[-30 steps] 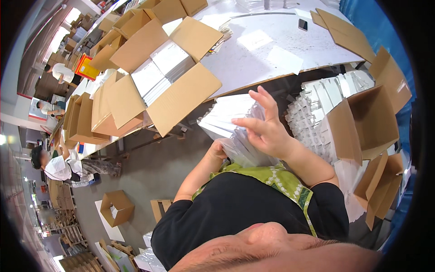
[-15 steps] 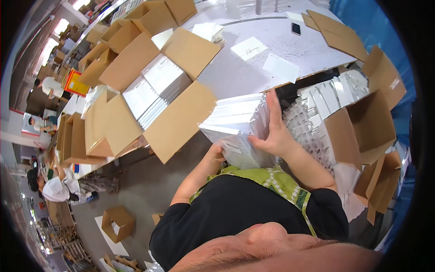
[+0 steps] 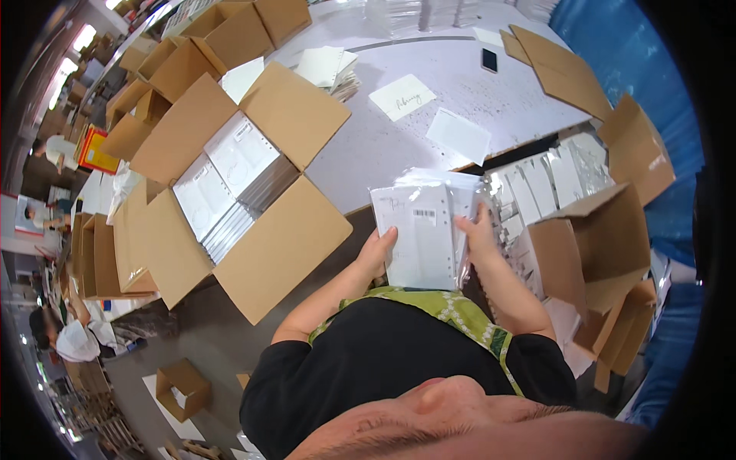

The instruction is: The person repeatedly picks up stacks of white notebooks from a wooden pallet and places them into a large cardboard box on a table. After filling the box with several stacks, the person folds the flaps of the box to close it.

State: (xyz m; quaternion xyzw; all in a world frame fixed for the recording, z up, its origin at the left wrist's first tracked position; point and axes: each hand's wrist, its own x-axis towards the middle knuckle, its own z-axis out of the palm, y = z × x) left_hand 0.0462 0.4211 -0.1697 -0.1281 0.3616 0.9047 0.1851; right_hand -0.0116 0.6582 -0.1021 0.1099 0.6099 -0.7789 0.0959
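A stack of plastic-wrapped loose-leaf paper packs [image 3: 418, 249], white with a barcode label and a row of punched holes, is held upright in front of my apron. My left hand [image 3: 376, 251] grips its left side, thumb lying on the front face. On the other side, my right hand [image 3: 481, 236] clasps the packs, its thumb over the edge of the wrap. The fingers behind the stack are hidden. To the left, an open cardboard box [image 3: 284, 249] holds similar wrapped packs in two piles, the left one lower and leaning.
Right of me stands a bin of wrapped white packs [image 3: 537, 188], beside open cardboard boxes [image 3: 563, 264]. On the white table [image 3: 383, 149] lie paper sheets [image 3: 460, 136], a phone [image 3: 489, 60] and flattened cardboard [image 3: 563, 73]. Other people work at the far left.
The stack has turned in my hands, so the barcoded front face now shows instead of its layered edges. My right hand has come down from the stack's top to its side.
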